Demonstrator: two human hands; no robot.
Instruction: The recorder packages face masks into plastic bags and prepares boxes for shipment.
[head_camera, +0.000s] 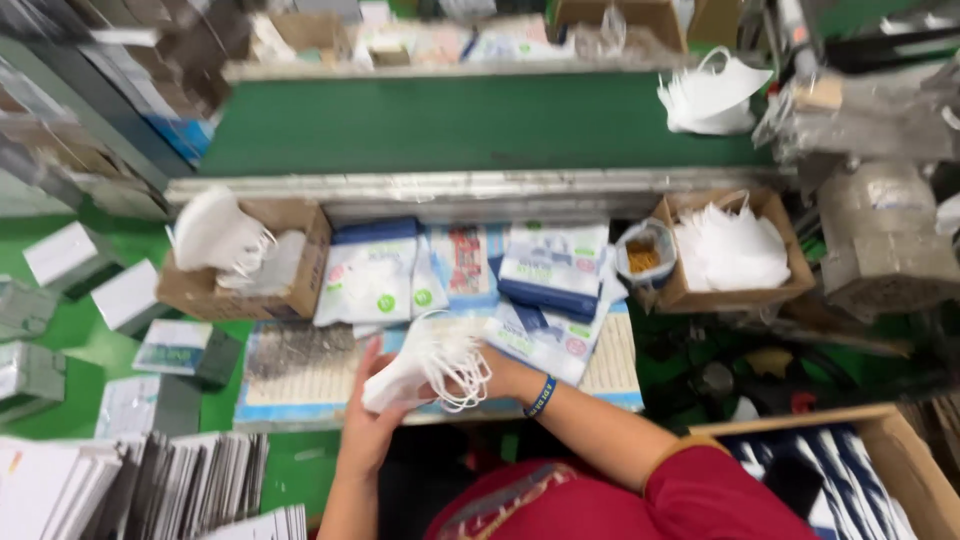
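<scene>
From the head camera, both hands meet over the near edge of a blue-rimmed work mat (300, 375), and everything else is placed from that mat. The left hand (368, 420) comes up from below with its fingers curled under a small stack of white folded face masks (425, 365), gripping it from the underside. The right hand (490, 372), with a blue wristband (541, 396) and a red sleeve (700, 480) behind it, closes on the same stack from the right, though its fingertips are hidden by the masks and the tangle of ear loops. The stack sits just above the mat's near edge, at about its middle. On the far half of the mat lie printed blue-and-white mask pouches (460, 270), overlapping one another. At the mat's far left corner stands a cardboard box (250, 262) with white masks in it; off its far right corner is another cardboard box of masks (735, 250), with a small clear tub (643, 255) touching its left side. Beyond the mat runs a green conveyor belt (450, 125) carrying a pile of masks (712, 98) at its right end. Left of the mat, near the camera, stands a row of flat grey packets (150, 485).
</scene>
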